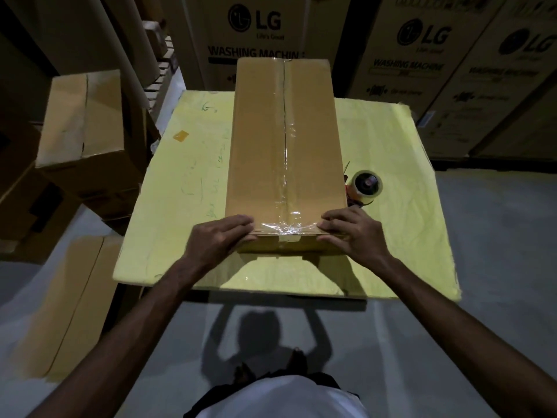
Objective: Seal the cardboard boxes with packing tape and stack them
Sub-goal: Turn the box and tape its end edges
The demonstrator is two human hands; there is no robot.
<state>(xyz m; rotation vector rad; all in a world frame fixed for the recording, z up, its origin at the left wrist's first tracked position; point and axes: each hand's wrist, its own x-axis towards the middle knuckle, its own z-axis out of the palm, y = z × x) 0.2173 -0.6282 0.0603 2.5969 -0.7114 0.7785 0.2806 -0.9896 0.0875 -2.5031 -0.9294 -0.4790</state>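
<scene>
A long cardboard box, taped along its seam, is laid on a yellow table. The box's near edge is pressed by the left hand and right hand, held apart with fingers flat. A tape roll is set just right of the box.

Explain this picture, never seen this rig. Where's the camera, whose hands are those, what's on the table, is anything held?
There is no robot here. One camera is worn on a person's head and looks down at their own bare hands. A long cardboard box lies on a table with a yellow cover. Clear tape runs along the box's top seam. The left hand and right hand press on the box's near edge, where the tape folds over; neither grips anything. A tape dispenser sits on the cover just right of the box. Plain boxes stand at left, and LG cartons stand behind.
</scene>
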